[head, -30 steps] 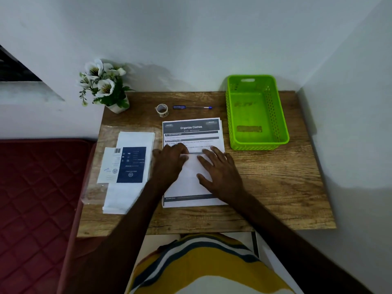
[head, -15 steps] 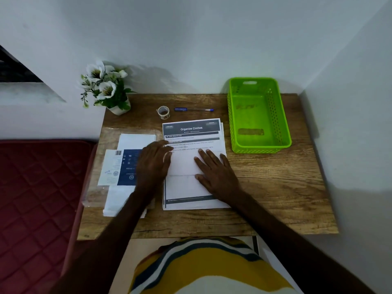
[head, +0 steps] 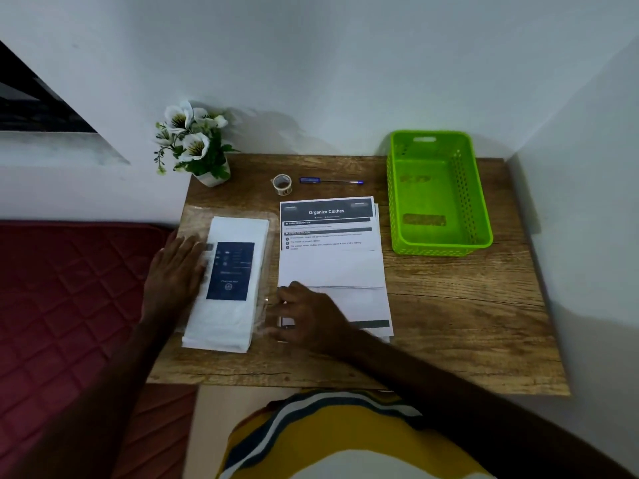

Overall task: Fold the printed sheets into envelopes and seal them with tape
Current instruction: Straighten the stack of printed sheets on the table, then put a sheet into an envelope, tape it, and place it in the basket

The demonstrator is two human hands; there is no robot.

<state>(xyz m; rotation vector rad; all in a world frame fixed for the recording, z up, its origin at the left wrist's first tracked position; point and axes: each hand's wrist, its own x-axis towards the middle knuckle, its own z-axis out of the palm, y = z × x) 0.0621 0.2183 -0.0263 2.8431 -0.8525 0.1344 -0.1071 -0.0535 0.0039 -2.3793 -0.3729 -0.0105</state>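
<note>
A stack of printed sheets (head: 330, 236) headed "Organize Clothes" lies mid-table, with a folded white sheet (head: 332, 269) across its middle. My right hand (head: 306, 314) rests over the stack's lower left corner, fingers bent toward the clear plastic wrap beside it. To the left lies a pack of white envelopes (head: 228, 281) with a dark blue label, in clear wrap. My left hand (head: 176, 271) lies flat on the pack's left edge, fingers straight. A small tape roll (head: 282, 184) stands behind the sheets.
A blue pen (head: 330, 181) lies next to the tape. An empty green plastic basket (head: 484, 216) sits at the back right. A pot of white flowers (head: 193, 146) stands at the back left corner. A red quilted mattress (head: 69, 288) borders the wooden table (head: 466, 323) on the left.
Both hands have left the middle of the printed sheet and moved left. My left hand now lies on the envelope pack's left edge; my right hand has slid to the sheets' lower left corner.
</note>
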